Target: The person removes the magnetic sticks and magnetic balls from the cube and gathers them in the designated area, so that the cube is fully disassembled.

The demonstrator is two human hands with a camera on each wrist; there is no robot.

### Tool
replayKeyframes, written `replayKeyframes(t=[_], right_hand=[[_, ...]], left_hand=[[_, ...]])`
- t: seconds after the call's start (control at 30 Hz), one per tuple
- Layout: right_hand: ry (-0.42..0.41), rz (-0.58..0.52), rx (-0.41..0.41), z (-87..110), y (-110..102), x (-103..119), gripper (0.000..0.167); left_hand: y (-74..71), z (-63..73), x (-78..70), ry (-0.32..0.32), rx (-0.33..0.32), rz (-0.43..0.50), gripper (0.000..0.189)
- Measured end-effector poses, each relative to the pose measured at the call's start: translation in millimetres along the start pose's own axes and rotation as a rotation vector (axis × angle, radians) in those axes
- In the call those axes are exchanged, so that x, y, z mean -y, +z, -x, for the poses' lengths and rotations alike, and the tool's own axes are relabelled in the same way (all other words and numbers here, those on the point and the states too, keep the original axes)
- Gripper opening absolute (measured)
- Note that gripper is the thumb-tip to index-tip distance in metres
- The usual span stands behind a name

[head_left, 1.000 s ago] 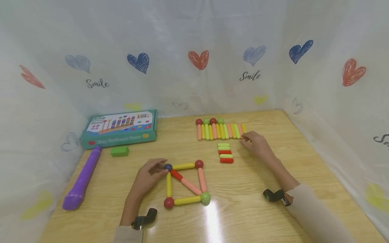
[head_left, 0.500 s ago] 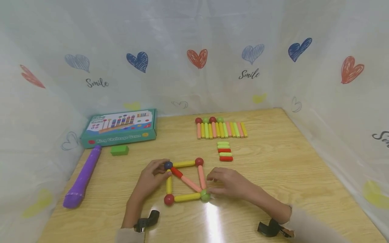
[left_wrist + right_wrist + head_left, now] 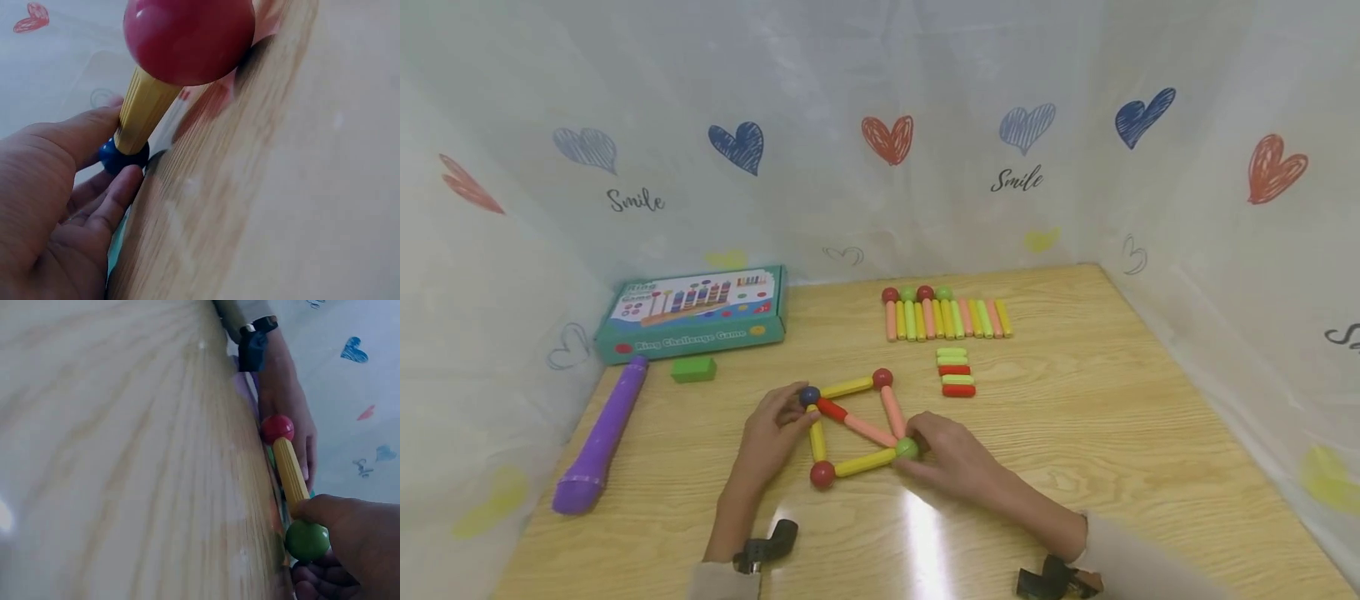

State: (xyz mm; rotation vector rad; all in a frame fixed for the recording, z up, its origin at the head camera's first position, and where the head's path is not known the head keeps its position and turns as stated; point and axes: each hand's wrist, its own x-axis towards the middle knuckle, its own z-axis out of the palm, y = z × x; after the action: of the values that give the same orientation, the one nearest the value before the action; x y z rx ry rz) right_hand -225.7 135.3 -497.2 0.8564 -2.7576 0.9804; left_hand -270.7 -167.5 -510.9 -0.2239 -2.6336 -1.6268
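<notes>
Head view: left grip (image 3: 771, 433) pinches blue ball (image 3: 809, 395), right grip (image 3: 953, 460) pinches green ball (image 3: 907, 448).

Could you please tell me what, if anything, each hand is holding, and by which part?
The rod-and-ball frame: the left hand grips it at the blue ball, the right hand at the green ball.

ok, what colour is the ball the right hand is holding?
Green. The ball shows best in the right wrist view.

The left hand (image 3: 772, 433) pinches a blue ball (image 3: 809, 396), the right hand (image 3: 957, 460) a green ball (image 3: 907, 448), at opposite corners of a stick frame (image 3: 865, 462). A box (image 3: 692, 313) lies back left.
</notes>
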Motion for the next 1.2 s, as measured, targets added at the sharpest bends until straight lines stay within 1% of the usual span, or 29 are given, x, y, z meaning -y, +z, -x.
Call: replayKeyframes(t=[0.1,0.17,0.23,0.33,0.4,0.5,0.57,0.77,0.87,0.97,1.07,1.13,1.2], right_hand=[[0.003,-0.077,-0.063,-3.6,12,-8,0.024],[-0.012,-0.106,-0.105,-5.3,18,-11,0.023],[-0.049,-0.127,-0.127,-5.7,22,-13,0.021],[-0.082,-0.144,-0.115,-4.7,24,-10,0.02],[-0.078,-0.154,-0.11,-3.1,25,-8,0.02],[-0.05,-0.159,-0.128,0.2,24,-6,0.022],[-0.048,-0.152,-0.138,2.5,23,-6,0.022],[-0.149,-0.122,-0.148,4.2,24,-7,0.016],[-0.172,-0.119,-0.158,5.5,25,-8,0.011],[-0.139,-0.115,-0.142,8.2,23,-9,0.009],[-0.058,-0.131,-0.125,9.7,16,-8,0.012],[-0.016,-0.14,-0.125,9.3,9,-10,0.015],[0.009,-0.142,-0.13,7.1,-2,-14,0.018]], left_hand=[[-2.6,0.0,-0.3,-0.012,-0.009,-0.007,0.053],[-3.7,0.3,0.4,-0.016,-0.006,-0.007,0.055],[-4.3,0.7,0.6,-0.017,-0.002,0.0,0.056],[-4.9,2.1,-0.6,-0.023,-0.016,0.005,0.054],[-5.4,2.7,-1.0,-0.024,-0.023,0.012,0.053],[-4.4,1.9,-0.9,-0.021,-0.007,0.018,0.054],[-3.1,0.7,-1.4,-0.019,0.005,0.016,0.055],[-1.2,0.1,-4.5,-0.042,0.009,-0.019,0.054],[-1.7,0.7,-5.2,-0.042,0.016,-0.022,0.054],[-1.9,0.5,-4.3,-0.033,0.017,-0.021,0.055],[-1.9,0.0,-3.0,-0.029,0.015,-0.018,0.055],[-1.6,-0.2,-2.8,-0.031,0.012,-0.012,0.054],[-1.0,-0.5,-2.6,-0.03,0.014,-0.006,0.054]])
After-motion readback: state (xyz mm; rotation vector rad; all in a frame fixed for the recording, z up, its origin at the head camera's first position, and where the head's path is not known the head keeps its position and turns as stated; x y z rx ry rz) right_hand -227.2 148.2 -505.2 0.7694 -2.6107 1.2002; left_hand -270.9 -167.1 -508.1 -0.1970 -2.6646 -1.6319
